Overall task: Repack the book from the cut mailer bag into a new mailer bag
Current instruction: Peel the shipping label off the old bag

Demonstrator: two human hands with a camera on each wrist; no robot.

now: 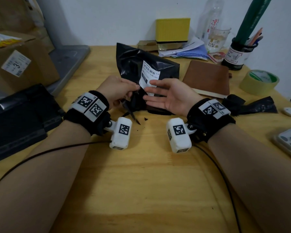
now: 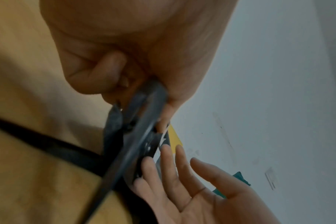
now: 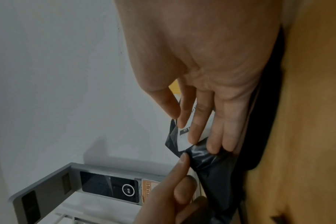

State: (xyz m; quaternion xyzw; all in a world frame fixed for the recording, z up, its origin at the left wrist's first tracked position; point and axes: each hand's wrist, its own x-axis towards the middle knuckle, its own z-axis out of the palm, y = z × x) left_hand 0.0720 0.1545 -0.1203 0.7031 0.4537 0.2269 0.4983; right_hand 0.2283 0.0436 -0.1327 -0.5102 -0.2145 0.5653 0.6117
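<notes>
The cut black mailer bag with a white shipping label lies at the table's middle, its torn end toward me. My left hand pinches the ragged black plastic at that end between thumb and curled fingers. My right hand is held palm up beside it, fingers straight, their tips against the label and the bag's crumpled edge. A dark edge shows at the bag's mouth under my right hand; the book itself is hidden.
A brown notebook lies right of the bag, with a cut black plastic strip, a tape roll and a phone further right. A flat black stack sits at the left, with cardboard boxes behind it. Clutter lines the back edge.
</notes>
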